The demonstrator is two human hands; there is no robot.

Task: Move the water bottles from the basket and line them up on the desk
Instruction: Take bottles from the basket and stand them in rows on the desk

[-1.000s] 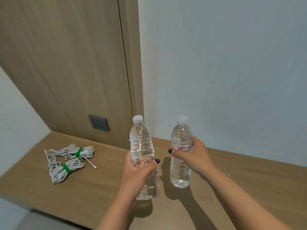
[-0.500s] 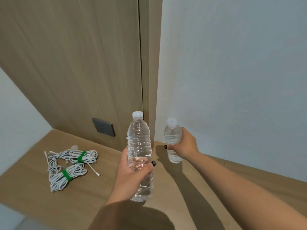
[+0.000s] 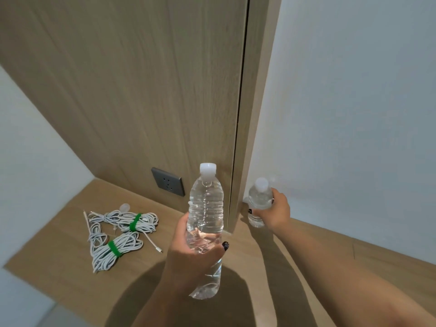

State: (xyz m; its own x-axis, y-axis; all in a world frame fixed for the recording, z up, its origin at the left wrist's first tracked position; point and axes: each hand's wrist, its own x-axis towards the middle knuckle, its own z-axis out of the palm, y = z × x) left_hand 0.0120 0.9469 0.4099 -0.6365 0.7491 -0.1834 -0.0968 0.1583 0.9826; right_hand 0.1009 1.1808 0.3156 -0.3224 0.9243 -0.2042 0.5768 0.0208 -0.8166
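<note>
My left hand [image 3: 188,253] curls around the lower half of 1 water bottle [image 3: 205,223], thumb across its front, holding it upright above the desk [image 3: 70,274]. My right hand [image 3: 274,212] reaches farther out and grips a 2nd bottle [image 3: 259,199] from its right side, near the back wall by the wood panel [image 3: 141,90]; I cannot tell whether its base touches the desk. 2 bundled white cables [image 3: 115,234] lie left of both.
</note>
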